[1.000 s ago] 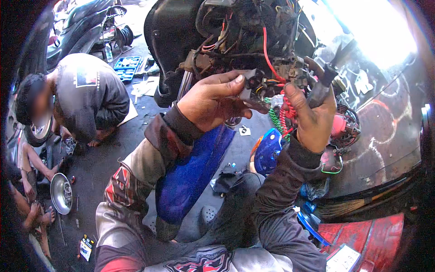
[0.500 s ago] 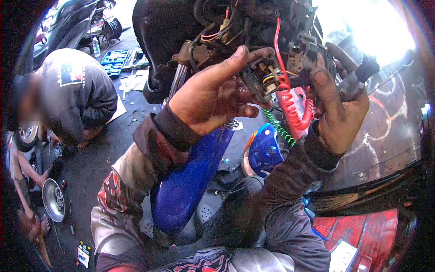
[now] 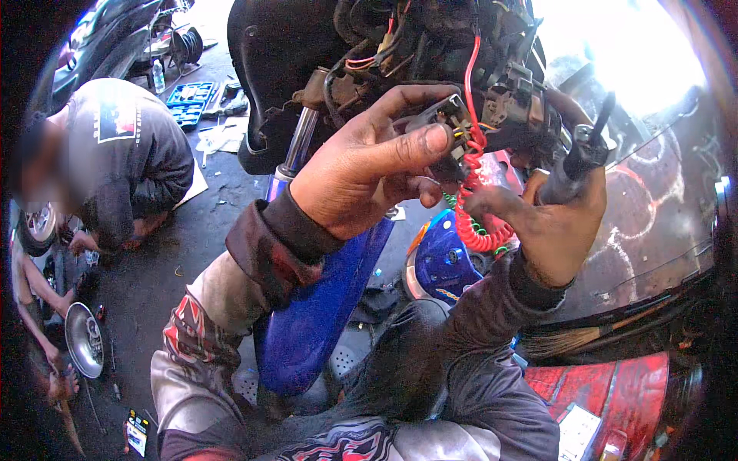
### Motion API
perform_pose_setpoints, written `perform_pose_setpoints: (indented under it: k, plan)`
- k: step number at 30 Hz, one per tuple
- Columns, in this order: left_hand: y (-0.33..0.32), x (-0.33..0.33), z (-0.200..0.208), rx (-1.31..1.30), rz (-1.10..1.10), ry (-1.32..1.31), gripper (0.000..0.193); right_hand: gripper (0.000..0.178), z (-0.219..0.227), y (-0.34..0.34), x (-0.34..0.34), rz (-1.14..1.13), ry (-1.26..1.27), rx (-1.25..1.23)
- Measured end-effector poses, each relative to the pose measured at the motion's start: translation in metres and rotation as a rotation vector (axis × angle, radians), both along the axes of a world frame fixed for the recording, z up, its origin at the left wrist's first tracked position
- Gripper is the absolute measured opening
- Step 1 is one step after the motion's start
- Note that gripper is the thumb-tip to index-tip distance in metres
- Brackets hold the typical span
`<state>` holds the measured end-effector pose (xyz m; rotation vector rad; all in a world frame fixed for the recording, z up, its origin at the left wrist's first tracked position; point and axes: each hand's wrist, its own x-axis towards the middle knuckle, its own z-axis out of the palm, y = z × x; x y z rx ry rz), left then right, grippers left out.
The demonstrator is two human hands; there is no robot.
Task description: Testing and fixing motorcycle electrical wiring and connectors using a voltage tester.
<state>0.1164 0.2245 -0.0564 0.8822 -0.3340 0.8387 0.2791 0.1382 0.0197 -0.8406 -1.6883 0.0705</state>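
Observation:
My left hand point(image 3: 369, 161) is closed round a small open switch housing point(image 3: 455, 127) with metal contacts and thin yellow wire inside; its thumb presses on the near side. My right hand point(image 3: 557, 219) wraps round a dark cylindrical tool point(image 3: 575, 163) with a narrow dark end pointing up and away; its exact kind is unclear. A red coiled wire point(image 3: 480, 230) hangs in a loop between the hands, close to my right thumb. Above them sits the motorcycle's stripped front point(image 3: 430, 46), with dark wiring and a larger black housing point(image 3: 511, 107) beside my right fingers.
A blue front fender point(image 3: 315, 307) stands below my left forearm, and a blue painted part point(image 3: 446, 261) lies behind it. At left a person point(image 3: 138, 154) crouches near a metal bowl point(image 3: 84, 339) and a blue tool case point(image 3: 188, 104). A red panel point(image 3: 615, 392) lies at lower right.
My left thumb has come down onto the switch housing, which has turned. My right hand has lowered and rotated, bringing the dark tool more into view. The red coil now hangs in a looser loop.

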Motion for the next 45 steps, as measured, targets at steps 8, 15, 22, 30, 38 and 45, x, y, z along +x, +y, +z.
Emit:
perform_pose_setpoints:
  k: [8, 15, 22, 30, 38, 45]
  plan:
    - [-0.002, 0.001, -0.001, -0.033, 0.071, 0.099, 0.067, 0.061, 0.008, -0.009, 0.009, -0.326, -0.135, -0.001]
    - [0.000, 0.006, -0.004, -0.027, 0.120, 0.046, 0.068, 0.081, 0.004, -0.010, 0.027, -0.376, -0.162, -0.085]
    - [-0.011, 0.004, -0.002, 0.033, 0.282, 0.039, 0.068, 0.113, -0.004, -0.015, 0.003, -0.147, -0.273, -0.124]
    - [-0.009, 0.002, -0.003, 0.072, 0.253, 0.113, 0.061, 0.053, 0.000, -0.021, 0.019, -0.352, -0.229, -0.067]
    - [0.001, 0.001, -0.009, -0.003, -0.001, 0.045, 0.055, 0.029, -0.006, -0.010, 0.017, -0.290, -0.054, 0.057]
    - [-0.003, 0.009, -0.003, 0.092, -0.007, 0.110, 0.067, 0.033, 0.002, -0.001, 0.022, -0.193, 0.120, 0.093]
